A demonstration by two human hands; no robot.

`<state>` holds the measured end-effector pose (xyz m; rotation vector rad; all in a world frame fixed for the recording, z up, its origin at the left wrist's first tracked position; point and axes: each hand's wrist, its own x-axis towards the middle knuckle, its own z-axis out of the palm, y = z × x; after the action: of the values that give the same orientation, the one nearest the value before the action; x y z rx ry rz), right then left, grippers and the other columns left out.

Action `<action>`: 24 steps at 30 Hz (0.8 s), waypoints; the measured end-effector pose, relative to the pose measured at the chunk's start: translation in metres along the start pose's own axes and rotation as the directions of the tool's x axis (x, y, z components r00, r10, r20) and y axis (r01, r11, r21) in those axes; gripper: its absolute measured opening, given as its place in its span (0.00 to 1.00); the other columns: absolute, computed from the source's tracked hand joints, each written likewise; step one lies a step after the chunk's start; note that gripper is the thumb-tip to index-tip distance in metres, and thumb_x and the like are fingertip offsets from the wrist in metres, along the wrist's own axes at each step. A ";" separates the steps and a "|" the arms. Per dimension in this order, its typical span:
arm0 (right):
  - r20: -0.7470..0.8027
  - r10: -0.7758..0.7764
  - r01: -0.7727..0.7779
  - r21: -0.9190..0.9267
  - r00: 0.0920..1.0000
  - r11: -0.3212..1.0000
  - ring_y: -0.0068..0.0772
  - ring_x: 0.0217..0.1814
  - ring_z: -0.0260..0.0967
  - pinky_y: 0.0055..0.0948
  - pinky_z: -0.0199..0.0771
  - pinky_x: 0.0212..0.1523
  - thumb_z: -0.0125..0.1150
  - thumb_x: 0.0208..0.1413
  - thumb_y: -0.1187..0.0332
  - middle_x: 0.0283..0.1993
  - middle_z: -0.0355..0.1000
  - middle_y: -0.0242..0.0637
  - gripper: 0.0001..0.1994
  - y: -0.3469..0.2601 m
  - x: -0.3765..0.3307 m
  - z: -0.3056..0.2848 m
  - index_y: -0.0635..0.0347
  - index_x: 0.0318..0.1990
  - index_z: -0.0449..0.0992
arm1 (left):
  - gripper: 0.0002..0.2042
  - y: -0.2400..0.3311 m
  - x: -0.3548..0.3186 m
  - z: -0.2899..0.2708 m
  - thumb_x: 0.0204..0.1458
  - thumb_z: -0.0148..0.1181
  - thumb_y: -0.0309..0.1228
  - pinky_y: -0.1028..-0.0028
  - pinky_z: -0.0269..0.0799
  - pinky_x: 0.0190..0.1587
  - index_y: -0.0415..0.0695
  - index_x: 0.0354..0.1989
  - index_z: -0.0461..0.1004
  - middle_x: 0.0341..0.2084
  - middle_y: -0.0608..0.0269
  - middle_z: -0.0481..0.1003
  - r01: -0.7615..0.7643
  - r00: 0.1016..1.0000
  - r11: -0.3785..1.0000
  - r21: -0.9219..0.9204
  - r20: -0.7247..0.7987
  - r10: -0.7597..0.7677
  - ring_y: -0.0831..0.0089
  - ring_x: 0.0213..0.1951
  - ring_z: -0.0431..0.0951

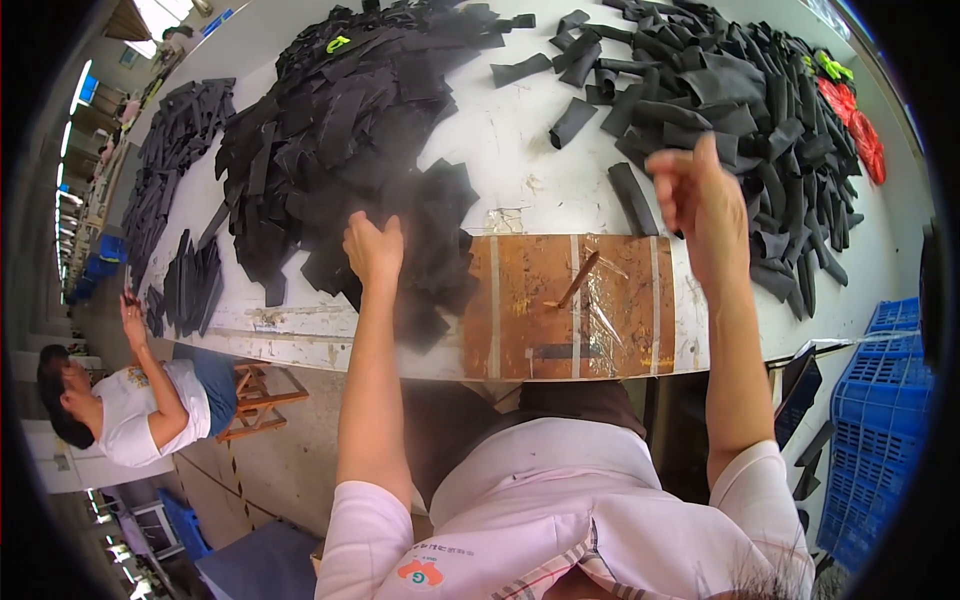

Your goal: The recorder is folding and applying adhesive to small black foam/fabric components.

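Observation:
A big heap of flat black fabric pieces [340, 130] covers the table's left part. At its near right edge, my left hand [373, 248] has its fingers curled together on a black fabric piece [430, 215]; the fingertips are partly hidden. My right hand [705, 205] hovers, blurred, by the heap of rolled black fabric tubes [790, 190], its thumb and forefinger apart and nothing visible in it. One single tube [632, 198] lies just left of that hand. Between my arms sits a brown board [520, 300] with a thin brown stick [580, 280] on it.
Narrow bundles of black strips [190, 283] lie at the far left. A red plastic bag [855, 130] is at the right rim of the white table [500, 180]. Blue crates [880, 420] stand at lower right. Another person [150, 400] sits at left, by a wooden stool [260, 400].

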<state>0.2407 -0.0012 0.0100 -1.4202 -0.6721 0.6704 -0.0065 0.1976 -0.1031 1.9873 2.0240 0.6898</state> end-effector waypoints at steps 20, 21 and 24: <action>0.357 0.172 -0.285 0.293 0.918 0.913 0.25 0.25 0.65 0.27 0.66 0.25 0.58 0.47 0.69 0.23 0.64 0.34 0.11 0.063 -0.110 0.107 0.68 0.34 0.70 | 0.10 0.021 -0.161 -0.084 0.51 0.49 0.26 0.80 0.67 0.34 0.41 0.42 0.65 0.35 0.63 0.70 0.705 0.708 -0.200 -0.680 0.663 0.242 0.75 0.32 0.70; 0.356 0.181 -0.291 0.284 0.917 0.914 0.25 0.25 0.65 0.27 0.66 0.25 0.58 0.47 0.69 0.23 0.64 0.34 0.11 0.062 -0.109 0.105 0.68 0.34 0.70 | 0.10 0.015 -0.164 -0.084 0.51 0.49 0.26 0.80 0.67 0.34 0.41 0.42 0.65 0.35 0.63 0.70 0.710 0.704 -0.205 -0.674 0.669 0.240 0.75 0.32 0.70; 0.398 -0.097 0.133 -0.064 0.912 0.989 0.29 0.23 0.64 0.27 0.63 0.24 0.60 0.44 0.72 0.22 0.64 0.37 0.06 0.064 -0.103 0.088 0.65 0.28 0.73 | 0.07 0.017 -0.159 -0.091 0.51 0.50 0.27 0.76 0.69 0.35 0.45 0.38 0.68 0.33 0.66 0.71 0.583 0.810 -0.058 -0.810 0.574 0.119 0.78 0.34 0.70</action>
<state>0.1062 -0.0200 -0.0527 -1.3253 -1.1073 0.8522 -0.0251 0.0246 -0.0423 0.6264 0.8060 0.9722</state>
